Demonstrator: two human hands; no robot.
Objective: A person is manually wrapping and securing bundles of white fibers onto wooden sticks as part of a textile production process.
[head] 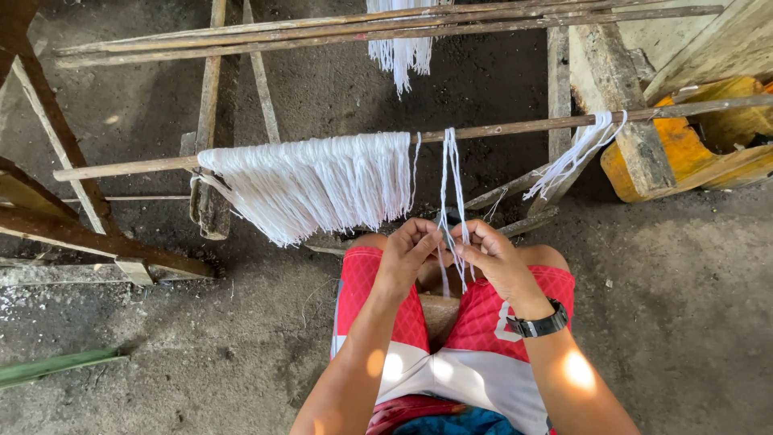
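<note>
Two hands meet above red-and-white shorts: the left hand (409,251) and right hand (488,254), a black watch (541,325) at its wrist, each pinched shut on the same white strands (452,181), kept taut for handling. Just beyond the hands, those strands loop over a wooden pole (499,128); a thicker white yarn bundle (318,182) drapes beyond the left hand.
</note>
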